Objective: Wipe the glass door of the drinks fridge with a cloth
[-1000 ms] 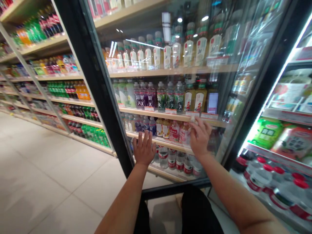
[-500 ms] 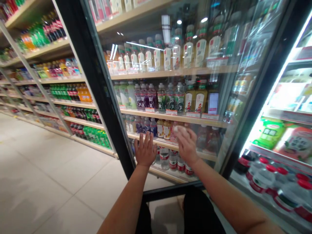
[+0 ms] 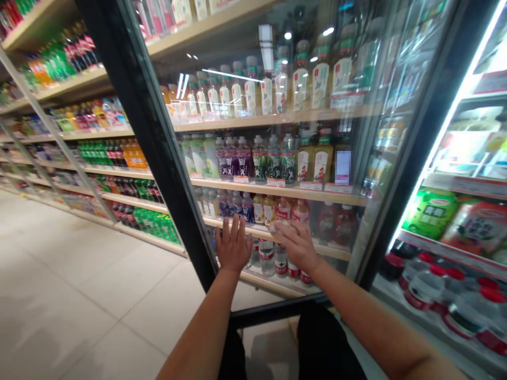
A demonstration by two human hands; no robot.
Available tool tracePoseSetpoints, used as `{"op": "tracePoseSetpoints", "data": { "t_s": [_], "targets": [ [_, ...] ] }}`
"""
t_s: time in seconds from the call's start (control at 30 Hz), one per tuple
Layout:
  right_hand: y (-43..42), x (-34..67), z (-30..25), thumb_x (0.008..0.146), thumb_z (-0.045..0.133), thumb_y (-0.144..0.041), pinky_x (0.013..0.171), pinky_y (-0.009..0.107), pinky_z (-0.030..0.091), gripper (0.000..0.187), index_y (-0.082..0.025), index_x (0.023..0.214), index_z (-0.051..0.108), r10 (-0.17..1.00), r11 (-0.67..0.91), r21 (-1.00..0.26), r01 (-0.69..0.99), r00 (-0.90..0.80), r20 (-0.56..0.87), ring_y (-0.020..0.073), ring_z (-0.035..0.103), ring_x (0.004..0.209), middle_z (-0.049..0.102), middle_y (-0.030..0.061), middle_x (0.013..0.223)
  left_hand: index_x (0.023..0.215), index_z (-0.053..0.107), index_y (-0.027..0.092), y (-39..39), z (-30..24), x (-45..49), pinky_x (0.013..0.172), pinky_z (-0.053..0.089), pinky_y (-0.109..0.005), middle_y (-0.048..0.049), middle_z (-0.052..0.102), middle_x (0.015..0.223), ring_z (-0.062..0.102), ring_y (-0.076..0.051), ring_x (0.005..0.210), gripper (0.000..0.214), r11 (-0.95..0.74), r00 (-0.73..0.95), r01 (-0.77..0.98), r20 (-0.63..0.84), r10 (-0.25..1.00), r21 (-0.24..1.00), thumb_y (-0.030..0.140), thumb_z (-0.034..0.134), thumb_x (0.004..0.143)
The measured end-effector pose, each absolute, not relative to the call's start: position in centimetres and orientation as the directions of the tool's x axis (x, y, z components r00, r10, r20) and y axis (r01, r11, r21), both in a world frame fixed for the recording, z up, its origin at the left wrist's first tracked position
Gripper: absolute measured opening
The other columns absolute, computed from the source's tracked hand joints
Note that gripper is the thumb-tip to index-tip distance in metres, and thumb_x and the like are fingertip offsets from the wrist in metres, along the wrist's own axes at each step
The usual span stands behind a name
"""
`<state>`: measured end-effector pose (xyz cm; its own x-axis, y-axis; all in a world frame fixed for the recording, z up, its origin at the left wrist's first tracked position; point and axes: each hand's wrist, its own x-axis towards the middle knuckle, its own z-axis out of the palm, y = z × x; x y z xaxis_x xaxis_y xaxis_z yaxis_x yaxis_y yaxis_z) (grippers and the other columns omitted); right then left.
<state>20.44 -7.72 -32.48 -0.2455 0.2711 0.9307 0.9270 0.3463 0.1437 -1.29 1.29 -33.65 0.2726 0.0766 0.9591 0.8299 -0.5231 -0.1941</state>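
Note:
A glass door [image 3: 253, 287] in a black frame stands swung out before me, and bottles on wooden shelves show through its pane. My left hand [image 3: 233, 247] lies flat against the lower part of the glass, fingers spread. To its right, my right hand [image 3: 299, 245] is closed around a crumpled white cloth [image 3: 282, 228], pressed against the pane. Most of the cloth is hidden under the fingers, so I cannot tell its full size.
The door's black frame [image 3: 158, 158] runs down the left side. Beyond it are shelves of soft drink bottles [image 3: 137, 153] and a pale tiled floor [image 3: 91, 285]. On the right is a lit cooler with red-capped water bottles [image 3: 425, 285] and green packs [image 3: 430, 214].
My right hand has moved left and a little down across the glass with the cloth. My left hand stays flat on the pane. The view has shifted slightly.

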Motion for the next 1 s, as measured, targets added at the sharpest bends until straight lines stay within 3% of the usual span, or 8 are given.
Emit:
{"op": "tracePoseSetpoints", "data": {
  "t_s": [0.1, 0.23, 0.33, 0.53, 0.77, 0.83, 0.93, 1.0],
  "targets": [
    [-7.6, 20.9, -32.1, 0.096, 0.052, -0.014, 0.107, 0.036, 0.038, 0.043, -0.038, 0.131, 0.062, 0.285, 0.334, 0.212, 0.918, -0.313, 0.906, 0.0187, 0.052, 0.123, 0.065, -0.0059, 0.135, 0.155, 0.029, 0.018, 1.3, -33.6, -1.3, 0.123, 0.017, -0.050, -0.0134, 0.044, 0.152, 0.017, -0.028, 0.152, 0.068, -0.525, 0.274, 0.826, 0.960, 0.056, -0.205, 0.029, 0.056, 0.094],
    [-6.8, 22.2, -27.9, 0.096, 0.044, -0.010, 0.112, 0.041, 0.038, 0.060, -0.029, 0.153, 0.038, 0.093, 0.255, 0.041, 0.966, -0.067, 0.993, 0.0220, 0.047, 0.133, 0.062, 0.0039, 0.139, 0.157, 0.022, 0.017, 1.1, -33.4, -1.3, 0.124, 0.016, -0.049, -0.0139, 0.043, 0.153, 0.015, -0.027, 0.152, 0.071, -0.515, 0.278, 0.828, 0.960, 0.032, -0.223, 0.028, 0.055, 0.095],
    [-6.7, 22.0, -28.4, 0.096, 0.042, -0.009, 0.112, 0.043, 0.038, 0.062, -0.026, 0.156, 0.032, 0.067, 0.235, 0.000, 0.972, -0.016, 0.998, 0.0235, 0.045, 0.135, 0.060, 0.0067, 0.141, 0.157, 0.021, 0.016, 0.9, -33.3, -1.2, 0.124, 0.014, -0.049, -0.0147, 0.044, 0.152, 0.014, -0.026, 0.152, 0.074, -0.520, 0.283, 0.824, 0.959, 0.034, -0.224, 0.027, 0.058, 0.094],
    [-7.7, 21.1, -32.8, 0.098, 0.046, -0.013, 0.113, 0.036, 0.032, 0.049, -0.033, 0.142, 0.053, 0.220, 0.315, 0.279, 0.907, -0.355, 0.908, 0.0179, 0.050, 0.129, 0.069, -0.0030, 0.129, 0.158, 0.021, 0.017, 1.0, -33.3, -1.2, 0.124, 0.016, -0.050, -0.0140, 0.044, 0.152, 0.015, -0.027, 0.152, 0.073, -0.508, 0.280, 0.831, 0.959, 0.031, -0.226, 0.026, 0.057, 0.094],
    [-6.8, 22.7, -27.1, 0.096, 0.047, -0.012, 0.109, 0.042, 0.038, 0.053, -0.027, 0.148, 0.048, -0.009, 0.201, -0.009, 0.979, 0.011, 1.000, 0.0237, 0.048, 0.130, 0.061, 0.0078, 0.139, 0.157, 0.022, 0.015, 1.0, -33.2, -1.2, 0.124, 0.014, -0.050, -0.0145, 0.042, 0.153, 0.013, -0.027, 0.152, 0.072, -0.504, 0.284, 0.832, 0.958, 0.029, -0.231, 0.027, 0.056, 0.095],
    [-7.0, 22.0, -28.6, 0.096, 0.047, -0.013, 0.107, 0.041, 0.040, 0.053, -0.025, 0.147, 0.048, 0.047, 0.243, 0.031, 0.969, -0.044, 0.998, 0.0232, 0.051, 0.126, 0.063, 0.0082, 0.136, 0.157, 0.022, 0.015, 1.0, -33.3, -1.2, 0.124, 0.014, -0.049, -0.0141, 0.041, 0.153, 0.013, -0.027, 0.152, 0.071, -0.508, 0.282, 0.831, 0.959, 0.033, -0.227, 0.027, 0.056, 0.095],
    [-7.6, 20.7, -31.9, 0.097, 0.047, -0.014, 0.106, 0.037, 0.039, 0.047, -0.028, 0.141, 0.054, 0.202, 0.356, 0.250, 0.900, -0.335, 0.920, 0.0194, 0.054, 0.118, 0.069, 0.0023, 0.128, 0.157, 0.022, 0.015, 1.0, -33.3, -1.2, 0.124, 0.014, -0.050, -0.0147, 0.041, 0.153, 0.013, -0.027, 0.152, 0.071, -0.507, 0.285, 0.832, 0.958, 0.038, -0.227, 0.027, 0.055, 0.095],
    [-7.7, 20.4, -32.4, 0.098, 0.047, -0.014, 0.105, 0.036, 0.039, 0.043, -0.029, 0.137, 0.058, 0.242, 0.407, 0.328, 0.853, -0.447, 0.861, 0.0176, 0.056, 0.116, 0.070, -0.0008, 0.127, 0.157, 0.022, 0.014, 1.1, -33.4, -1.2, 0.124, 0.015, -0.050, -0.0151, 0.042, 0.153, 0.013, -0.027, 0.153, 0.071, -0.503, 0.288, 0.833, 0.957, 0.038, -0.231, 0.027, 0.055, 0.095]
  ]
}}
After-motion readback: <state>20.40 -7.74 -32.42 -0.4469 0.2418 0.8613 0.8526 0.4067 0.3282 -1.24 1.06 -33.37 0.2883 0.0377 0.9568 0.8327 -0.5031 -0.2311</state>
